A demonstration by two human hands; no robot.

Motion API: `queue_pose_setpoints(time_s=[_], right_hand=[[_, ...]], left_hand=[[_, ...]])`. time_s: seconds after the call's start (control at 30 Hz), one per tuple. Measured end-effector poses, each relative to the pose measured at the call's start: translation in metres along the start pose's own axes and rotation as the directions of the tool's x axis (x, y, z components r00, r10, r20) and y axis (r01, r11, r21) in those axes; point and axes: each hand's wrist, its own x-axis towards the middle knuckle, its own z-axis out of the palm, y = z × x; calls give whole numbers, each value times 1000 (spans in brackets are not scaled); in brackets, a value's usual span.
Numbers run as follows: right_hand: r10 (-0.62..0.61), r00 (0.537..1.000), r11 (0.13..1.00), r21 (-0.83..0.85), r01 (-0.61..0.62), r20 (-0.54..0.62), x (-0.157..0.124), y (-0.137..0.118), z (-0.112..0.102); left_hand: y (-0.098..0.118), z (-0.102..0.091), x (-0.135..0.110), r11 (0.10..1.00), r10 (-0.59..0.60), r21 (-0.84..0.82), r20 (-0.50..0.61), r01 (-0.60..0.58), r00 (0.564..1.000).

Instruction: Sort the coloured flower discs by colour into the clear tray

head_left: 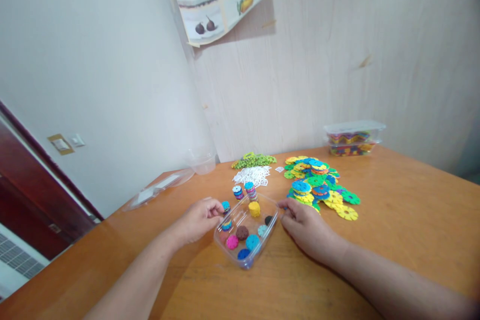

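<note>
A clear plastic container [245,263] sits in front of me, with small notched discs in several colours inside, among them a yellow stack [254,209], a brown disc [242,232] and a pink disc [232,242]. My left hand [200,219] is closed at the container's left side, its fingertips on a small stack of blue-topped discs [225,206]. At the right rim my right hand [305,227] has its fingers curled against the container's edge. Just beyond the container stand two more disc stacks, one white-topped [237,191] and one blue-topped [249,187].
A pile of large flower-shaped discs [317,180] lies right of the container. Behind it are white pieces [252,176] and green pieces [254,161]. Stacked lidded boxes [353,139] stand back right; an empty clear tub [202,161] and clear lids [159,189] lie left.
</note>
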Motion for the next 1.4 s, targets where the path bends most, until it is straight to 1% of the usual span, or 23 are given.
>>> queue_pose_setpoints(time_s=[0.23, 0.33, 0.47, 0.7, 0.83, 0.97, 1.13, 1.23, 1.33, 1.4], right_hand=[[-2, 1000, 1000, 2, 2, -4, 0, -2, 0], [-7, 1000, 1000, 6, 7, -2, 0, -1, 0], [-16, 1000, 1000, 23, 16, 4, 0, 3, 1], [-1, 1000, 1000, 13, 1, 1, 0, 3, 1], [-10, 1000, 1000, 7, 10, 3, 0, 1, 0], [-4, 1000, 1000, 4, 4, -3, -1, -1, 0], [-4, 1000, 1000, 2, 4, -2, -1, -1, -1], [-4, 1000, 1000, 0, 4, 4, 0, 0, 0], [-9, 1000, 1000, -9, 9, -5, 1, 2, 0], [-11, 1000, 1000, -14, 11, -7, 1, 2, 0]], left_hand=[[-1, 4, 0, 998, 42, -53, 145, -35, 989], [-2, 7, 1, 997, 34, -81, 179, -20, 983], [-8, 9, 1, 995, -15, -92, 183, 33, 983], [-9, 7, 1, 996, -73, -28, 188, 80, 979], [-6, 7, 1, 996, -87, -18, 184, 92, 979], [-6, 6, -1, 996, -76, -24, 190, 82, 979], [-5, 6, -2, 998, -66, -1, 172, 67, 983], [-5, 3, -3, 997, -77, 13, 145, 76, 986], [-3, -6, -5, 997, -76, 21, 50, 75, 996], [4, -14, -6, 998, -62, 15, -28, 62, 998]])
